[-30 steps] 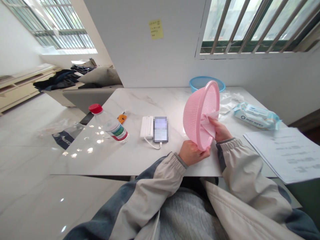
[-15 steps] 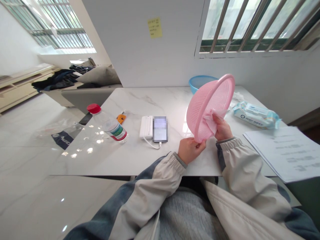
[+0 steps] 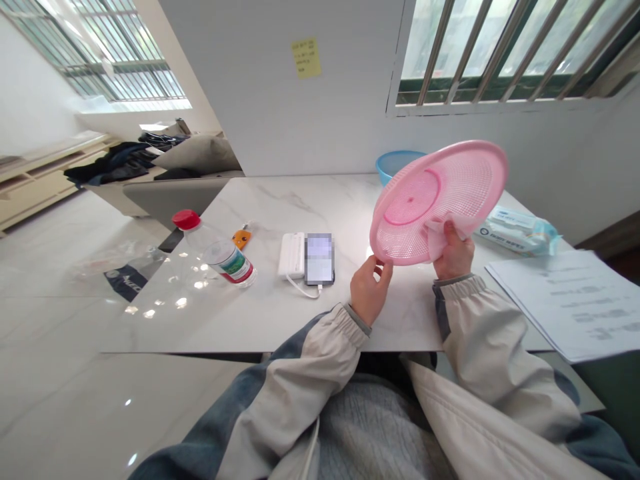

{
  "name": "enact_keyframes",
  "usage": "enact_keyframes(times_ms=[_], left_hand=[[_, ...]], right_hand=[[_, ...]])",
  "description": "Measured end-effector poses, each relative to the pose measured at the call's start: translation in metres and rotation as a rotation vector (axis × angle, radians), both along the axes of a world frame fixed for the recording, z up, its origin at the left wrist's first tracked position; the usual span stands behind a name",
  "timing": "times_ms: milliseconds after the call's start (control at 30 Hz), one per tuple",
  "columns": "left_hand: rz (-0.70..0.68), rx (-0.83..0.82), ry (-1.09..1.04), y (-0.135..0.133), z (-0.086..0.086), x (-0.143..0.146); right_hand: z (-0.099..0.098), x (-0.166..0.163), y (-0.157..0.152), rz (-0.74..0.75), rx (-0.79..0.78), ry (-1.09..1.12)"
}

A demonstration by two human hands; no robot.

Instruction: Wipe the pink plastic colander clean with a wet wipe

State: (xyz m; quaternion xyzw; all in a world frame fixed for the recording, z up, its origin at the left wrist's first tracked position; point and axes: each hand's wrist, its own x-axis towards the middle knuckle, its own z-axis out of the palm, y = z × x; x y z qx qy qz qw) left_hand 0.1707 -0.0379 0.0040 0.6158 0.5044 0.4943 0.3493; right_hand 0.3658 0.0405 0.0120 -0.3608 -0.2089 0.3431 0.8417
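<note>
A white marble desk (image 3: 280,327) stands below a barred window (image 3: 500,53) in a bright room. A pink plastic colander (image 3: 440,193) tilts in the air above the desk, its perforated base facing the person. The right hand (image 3: 454,252) clenches a white wipe (image 3: 439,237) against the base; the open left hand (image 3: 371,291) touches the lower rim.

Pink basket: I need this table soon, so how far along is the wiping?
Nothing clearly looks finished: no wiped patch stands out on the pink plastic basket. In hand: the right hand presses a white wipe to its underside, with the left hand at the rim. Left: most of the underside, uncovered by the wipe, and the inside, which faces away. A wipes packet lies nearby.
</note>
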Motion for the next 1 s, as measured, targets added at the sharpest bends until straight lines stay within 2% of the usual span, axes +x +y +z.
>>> enact_keyframes(times_ms=[100,233,433,567,767,1000], left_hand=[[0.092,0.082,-0.098,0.004,-0.004,0.000],[0.126,0.229,-0.213,0.006,-0.007,0.001],[0.139,0.394,-0.166,0.004,-0.008,0.002],[0.092,0.413,-0.135,0.004,-0.009,0.001],[0.022,0.390,-0.161,0.006,-0.015,0.002],[-0.024,0.404,0.005,0.002,-0.012,-0.003]], right_hand=[[0.002,-0.002,-0.002,-0.033,0.036,-0.018],[0.002,-0.003,-0.002,-0.077,0.061,-0.066],[0.002,-0.004,-0.003,-0.168,0.093,-0.167],[0.004,-0.005,-0.004,-0.185,0.103,-0.203],[0.005,-0.006,-0.004,-0.178,0.070,-0.120],[-0.001,-0.001,0.000,-0.153,0.063,-0.106]])
